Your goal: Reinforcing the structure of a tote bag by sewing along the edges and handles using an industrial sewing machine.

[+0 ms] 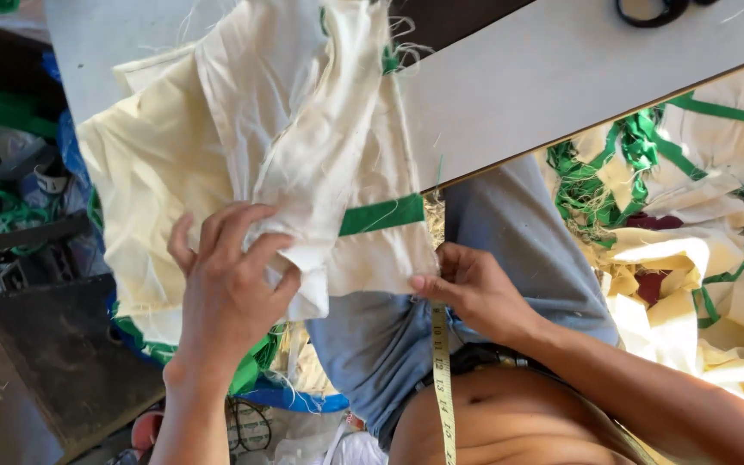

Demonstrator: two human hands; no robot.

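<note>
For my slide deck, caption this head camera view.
Both hands, left and right, grip cream fabric at a grey table.

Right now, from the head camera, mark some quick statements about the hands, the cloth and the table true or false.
1. The left hand grips a bunched fold of the cream cloth. True.
2. The right hand is resting flat on the table, away from the cloth. False: it pinches the cloth's lower right corner, below the table edge.
3. A green strip runs across the cloth. True.
4. The measuring tape lies coiled on the table. False: it hangs down past the right hand, over the person's front.
5. More cream and green fabric is heaped at the right. True.
</note>
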